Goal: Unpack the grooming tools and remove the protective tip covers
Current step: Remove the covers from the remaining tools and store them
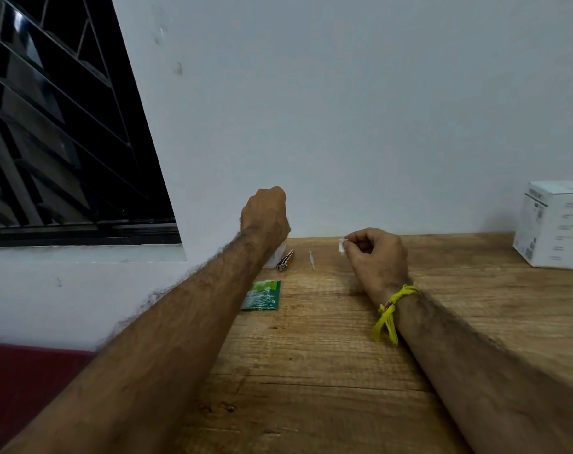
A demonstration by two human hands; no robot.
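Note:
On the wooden table [327,355] a metal nail clipper [285,260] lies near the back wall. A thin pale pointed tool [311,259] rests just to its right. My left hand [265,217] is raised above the clipper, fingers closed; a clear plastic piece [275,255] shows under it, and whether the hand holds it is hidden. To the right, my right hand [373,253] pinches a small white bit [342,246] between thumb and forefinger. A green printed packet [262,295] lies flat in front of the clipper.
A white cardboard box [553,224] stands at the table's back right. The white wall runs right behind the tools. A barred window [59,126] is at the left, and a dark red surface [26,388] lies below the table's left edge.

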